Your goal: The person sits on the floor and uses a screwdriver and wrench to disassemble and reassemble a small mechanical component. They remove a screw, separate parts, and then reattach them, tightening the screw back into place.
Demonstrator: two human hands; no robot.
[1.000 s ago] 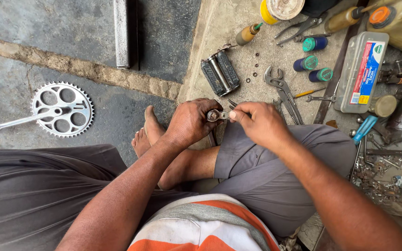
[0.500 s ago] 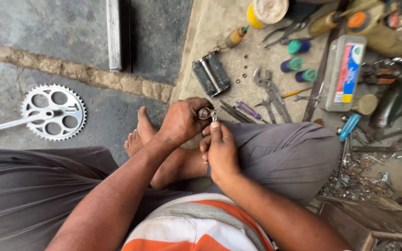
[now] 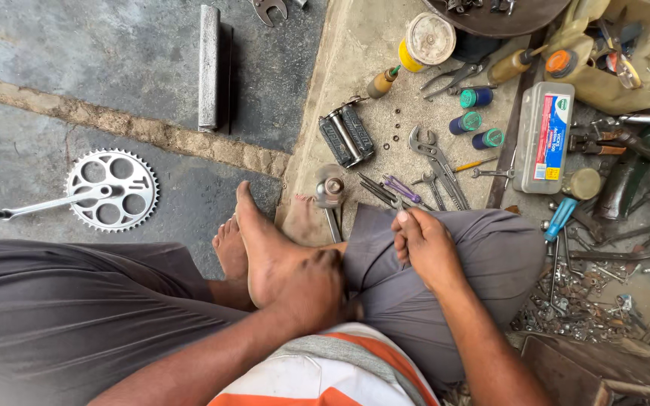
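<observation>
Hands that were joined half a second ago around a small metal part in front of the knees are now seen apart. The part, a short metal piece with a round bearing-like end (image 3: 330,192), has been set down on the concrete floor (image 3: 355,68), just beyond the bare feet (image 3: 253,240) and near the pair of black pedals (image 3: 346,135). The left hand (image 3: 311,289) has been lowered onto the ankle and is curled against it, holding nothing. The right hand (image 3: 424,244) is rested on the right knee with its fingers pressed together in a loose fist; whether something small is pinched inside cannot be told. Work on the part is judged to be paused. The chainring with crank arm (image 3: 110,189) lies untouched far to the left.
</observation>
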